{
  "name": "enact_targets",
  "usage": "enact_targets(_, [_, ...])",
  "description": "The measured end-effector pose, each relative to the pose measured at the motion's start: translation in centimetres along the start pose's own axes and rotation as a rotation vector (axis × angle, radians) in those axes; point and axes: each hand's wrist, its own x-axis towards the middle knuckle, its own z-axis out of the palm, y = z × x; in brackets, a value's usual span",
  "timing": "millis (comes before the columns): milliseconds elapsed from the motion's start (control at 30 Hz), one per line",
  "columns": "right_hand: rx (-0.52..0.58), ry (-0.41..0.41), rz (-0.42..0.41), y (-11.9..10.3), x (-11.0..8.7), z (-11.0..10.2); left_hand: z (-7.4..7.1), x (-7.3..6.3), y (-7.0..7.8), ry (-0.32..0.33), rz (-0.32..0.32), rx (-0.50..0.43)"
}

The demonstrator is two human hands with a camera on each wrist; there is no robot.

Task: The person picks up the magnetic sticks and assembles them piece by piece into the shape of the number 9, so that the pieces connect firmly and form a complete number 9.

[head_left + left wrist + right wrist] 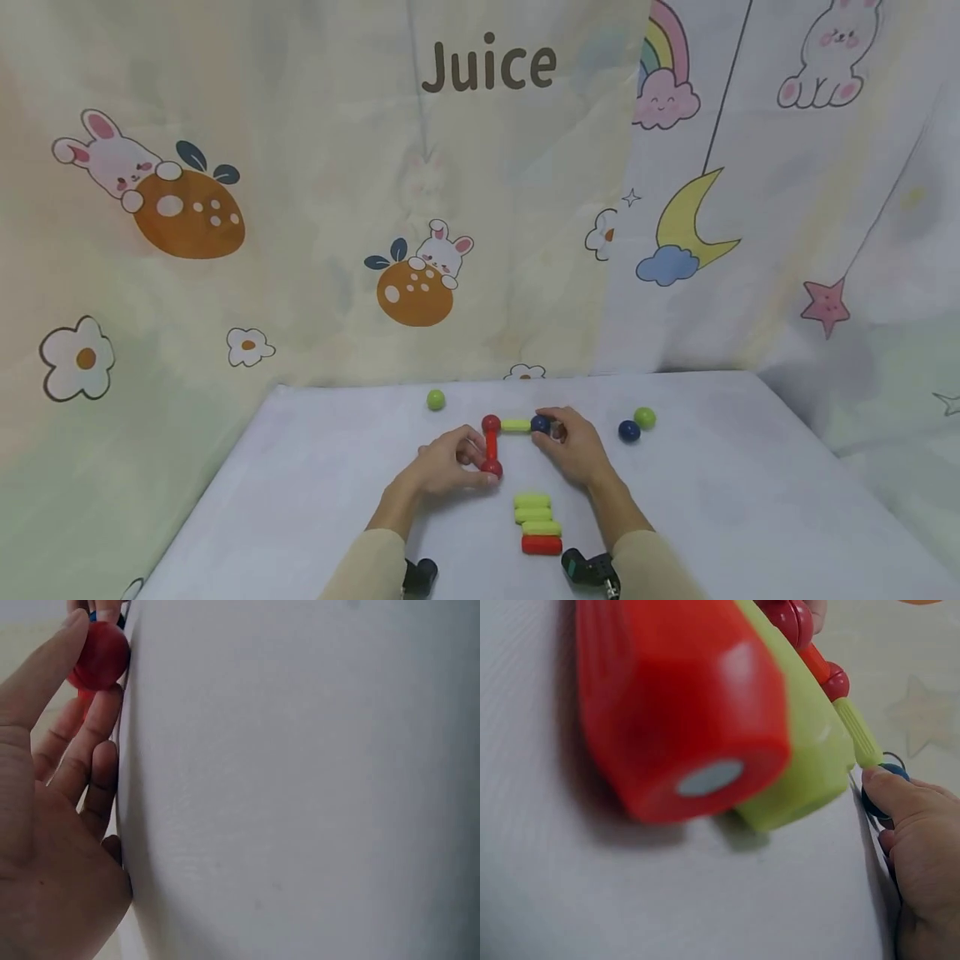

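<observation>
On the table, an L-shaped chain of toy pieces lies between the two hands. A red rod joins a far red ball to a near red ball, and a lime-green rod runs from the far ball to a dark blue ball. My left hand grips the near red ball, thumb on the side toward me, fingers beside the red rod. At the chain's right end, my right hand pinches the blue ball; the right wrist view shows the thumb against it.
Several lime-green rods lie stacked in a row nearer me, beside a loose red rod with a silvery disc in its end. A green ball sits far left. Right of the hands are another blue ball and green ball.
</observation>
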Motion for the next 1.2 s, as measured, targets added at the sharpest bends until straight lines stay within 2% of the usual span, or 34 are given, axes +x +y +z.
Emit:
enact_targets(100, [0.004,-0.017,0.008,0.2,0.0,0.4,0.3,-0.2,-0.6,-0.004,-0.001,-0.036])
enact_targets(200, [0.001,0.009,0.009,0.4,0.3,0.2,0.6,0.1,-0.8,0.012,0.017,-0.054])
enact_targets(367, [-0.013,0.028,0.028,0.2,0.9,-0.6,0.5,0.9,-0.3,0.027,-0.003,-0.066])
enact_targets(500, [-0.004,0.019,0.036,0.0,1.0,-0.8,0.4,0.9,-0.1,0.026,-0.015,-0.084])
enact_targets(700, [-0.037,0.032,-0.003,0.2,0.6,0.1,0.2,0.4,-0.3,-0.006,-0.029,-0.114])
enact_targets(833, [-0.086,0.059,-0.034,0.3,0.5,-0.3,0.3,1.0,0.2,-0.022,-0.037,-0.130])
enact_targets(933, [-0.089,0.076,-0.020,0.3,0.5,-0.5,0.2,1.6,0.7,-0.016,-0.022,-0.063])
enact_targets(1100, [-0.047,0.058,0.029,0.0,0.2,0.1,-0.3,2.0,1.1,-0.006,0.032,0.086])
enact_targets(1200, [-0.039,0.047,0.031,-0.3,0.0,0.7,-0.3,1.8,0.8,-0.015,0.028,0.117])
